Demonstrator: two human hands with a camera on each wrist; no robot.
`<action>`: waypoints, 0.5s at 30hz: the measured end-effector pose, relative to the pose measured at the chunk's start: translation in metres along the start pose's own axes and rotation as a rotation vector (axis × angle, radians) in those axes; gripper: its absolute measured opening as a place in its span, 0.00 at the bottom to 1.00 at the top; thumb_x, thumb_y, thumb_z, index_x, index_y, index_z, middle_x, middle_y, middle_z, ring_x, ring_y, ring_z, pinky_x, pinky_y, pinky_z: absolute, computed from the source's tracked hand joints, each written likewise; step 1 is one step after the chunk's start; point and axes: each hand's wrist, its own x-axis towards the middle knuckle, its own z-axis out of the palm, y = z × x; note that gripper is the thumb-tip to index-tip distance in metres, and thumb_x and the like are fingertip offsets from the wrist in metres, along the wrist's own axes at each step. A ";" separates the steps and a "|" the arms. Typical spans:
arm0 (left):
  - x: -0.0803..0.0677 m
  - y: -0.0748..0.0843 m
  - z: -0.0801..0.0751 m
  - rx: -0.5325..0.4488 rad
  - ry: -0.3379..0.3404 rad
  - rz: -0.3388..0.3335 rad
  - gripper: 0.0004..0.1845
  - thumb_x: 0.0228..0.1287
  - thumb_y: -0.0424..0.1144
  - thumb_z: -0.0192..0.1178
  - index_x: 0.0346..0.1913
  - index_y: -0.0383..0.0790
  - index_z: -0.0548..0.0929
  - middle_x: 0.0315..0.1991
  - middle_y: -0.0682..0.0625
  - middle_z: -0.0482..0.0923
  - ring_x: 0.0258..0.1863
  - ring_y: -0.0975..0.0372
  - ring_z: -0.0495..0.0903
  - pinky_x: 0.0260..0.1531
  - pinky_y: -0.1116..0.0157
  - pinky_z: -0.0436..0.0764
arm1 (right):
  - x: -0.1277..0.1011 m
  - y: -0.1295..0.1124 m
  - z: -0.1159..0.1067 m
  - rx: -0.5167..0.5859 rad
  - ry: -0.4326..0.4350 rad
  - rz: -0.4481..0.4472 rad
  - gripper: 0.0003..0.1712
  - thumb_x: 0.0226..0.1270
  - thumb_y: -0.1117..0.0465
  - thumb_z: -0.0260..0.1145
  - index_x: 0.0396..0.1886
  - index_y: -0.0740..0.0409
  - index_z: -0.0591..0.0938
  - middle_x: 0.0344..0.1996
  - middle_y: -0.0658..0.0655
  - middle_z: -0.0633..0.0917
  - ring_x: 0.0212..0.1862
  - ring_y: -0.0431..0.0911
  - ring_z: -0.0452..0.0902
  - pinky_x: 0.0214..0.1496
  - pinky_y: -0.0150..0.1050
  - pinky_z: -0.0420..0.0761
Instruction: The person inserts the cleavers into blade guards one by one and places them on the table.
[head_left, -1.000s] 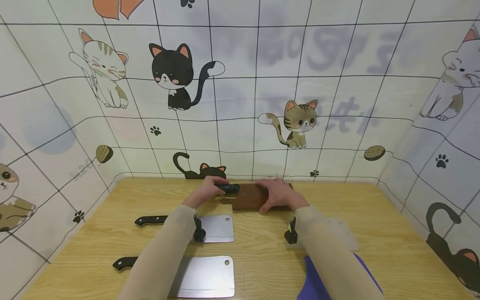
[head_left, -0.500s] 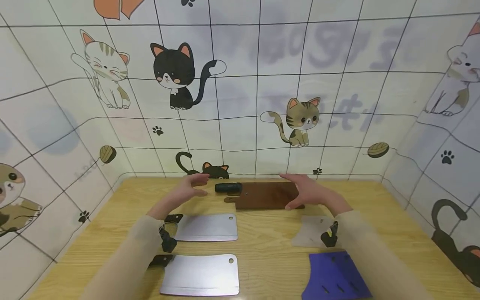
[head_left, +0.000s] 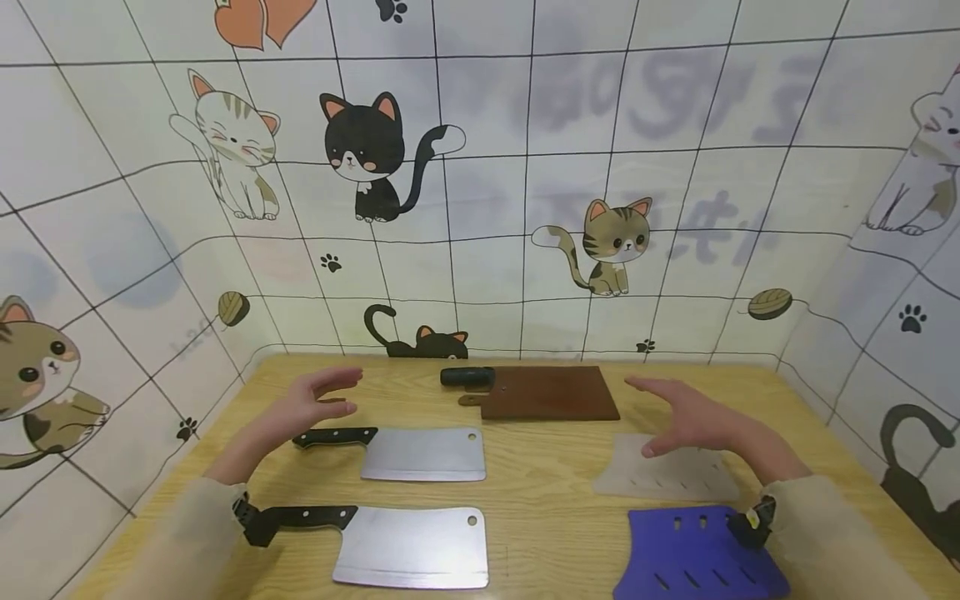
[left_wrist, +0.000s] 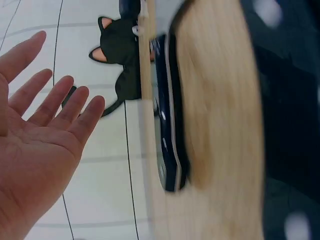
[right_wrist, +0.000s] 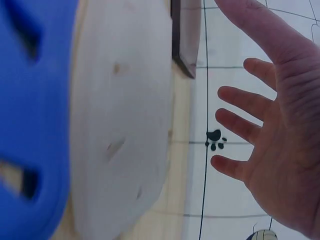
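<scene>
Left hand (head_left: 311, 402) near the far cleaver (head_left: 423, 454), right hand (head_left: 693, 421) by the white sheet (head_left: 675, 479), both in a wide, empty grip. Between them lies the brown board (head_left: 551, 393), apparently squared to the desk (head_left: 540, 492) for neatness.

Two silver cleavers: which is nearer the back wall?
The far cleaver, roughly level with the white sheet; the near cleaver lies level with the blue sheet.
</scene>
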 end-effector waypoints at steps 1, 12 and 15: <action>-0.004 -0.002 -0.003 0.005 0.004 0.003 0.32 0.70 0.34 0.66 0.73 0.31 0.69 0.71 0.35 0.69 0.71 0.40 0.65 0.63 0.50 0.73 | -0.004 0.002 0.000 -0.004 0.001 0.003 0.65 0.45 0.44 0.86 0.77 0.67 0.64 0.71 0.73 0.68 0.70 0.73 0.60 0.63 0.71 0.66; -0.040 -0.031 -0.029 -0.017 0.069 -0.037 0.31 0.72 0.36 0.65 0.74 0.32 0.69 0.71 0.34 0.68 0.64 0.69 0.73 0.60 0.73 0.72 | -0.036 0.020 0.013 -0.026 -0.056 0.029 0.64 0.42 0.41 0.85 0.74 0.68 0.68 0.69 0.72 0.73 0.68 0.73 0.64 0.63 0.72 0.65; -0.043 -0.034 -0.032 0.013 0.101 -0.038 0.31 0.71 0.37 0.66 0.73 0.32 0.70 0.71 0.32 0.69 0.63 0.74 0.71 0.62 0.71 0.72 | -0.041 0.023 0.014 -0.034 -0.053 0.028 0.63 0.42 0.41 0.85 0.73 0.68 0.69 0.67 0.71 0.74 0.68 0.72 0.66 0.63 0.72 0.65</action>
